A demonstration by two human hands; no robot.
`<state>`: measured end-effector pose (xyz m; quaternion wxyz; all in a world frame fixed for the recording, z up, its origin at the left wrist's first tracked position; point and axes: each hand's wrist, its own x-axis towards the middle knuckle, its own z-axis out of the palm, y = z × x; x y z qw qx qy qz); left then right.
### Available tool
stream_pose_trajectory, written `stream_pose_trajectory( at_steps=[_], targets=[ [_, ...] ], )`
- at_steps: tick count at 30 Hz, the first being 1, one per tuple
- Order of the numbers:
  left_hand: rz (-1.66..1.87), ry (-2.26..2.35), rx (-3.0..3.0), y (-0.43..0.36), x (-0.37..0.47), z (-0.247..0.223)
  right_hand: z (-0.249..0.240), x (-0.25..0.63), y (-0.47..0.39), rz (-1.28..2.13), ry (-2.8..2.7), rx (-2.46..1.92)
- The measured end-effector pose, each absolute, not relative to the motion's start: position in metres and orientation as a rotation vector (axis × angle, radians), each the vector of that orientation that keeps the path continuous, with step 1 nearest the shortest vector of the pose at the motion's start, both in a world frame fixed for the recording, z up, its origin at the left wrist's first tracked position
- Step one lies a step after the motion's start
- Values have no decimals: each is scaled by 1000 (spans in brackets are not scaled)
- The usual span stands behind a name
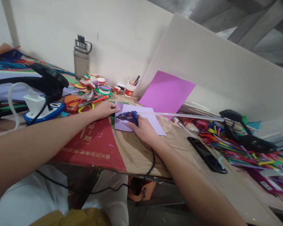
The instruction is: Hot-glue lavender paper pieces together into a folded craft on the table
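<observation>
At 10 o'clock on the lilac sheet (121, 125), left hand (106, 110) rests (pressing or pinching: cannot tell); right hand (143, 128), at its 4 o'clock, grasps the glue gun (132, 117) over that sheet, whose dangling cord (153, 160), if snagged, could jerk the aim.

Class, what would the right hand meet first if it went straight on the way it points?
Beyond the glue gun it holds, probably the left hand; the lilac paper lies below, and depth is unclear.

Before you, red cardboard (85, 147) at the desk's (240, 191) near edge: small line (89, 155) "图片仅供参考". Larger characters (91, 128) above, partly legible to you.
</observation>
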<state>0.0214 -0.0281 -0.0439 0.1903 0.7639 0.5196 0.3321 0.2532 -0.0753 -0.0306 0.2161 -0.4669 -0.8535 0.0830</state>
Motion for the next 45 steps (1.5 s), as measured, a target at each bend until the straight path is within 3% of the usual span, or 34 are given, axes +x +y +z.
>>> stream_pose_trajectory(
  at_steps=[45],
  targets=[
    [841,1468,2133,-30,19,-47,-27,259,-79,183,-2396,-1348]
  ],
)
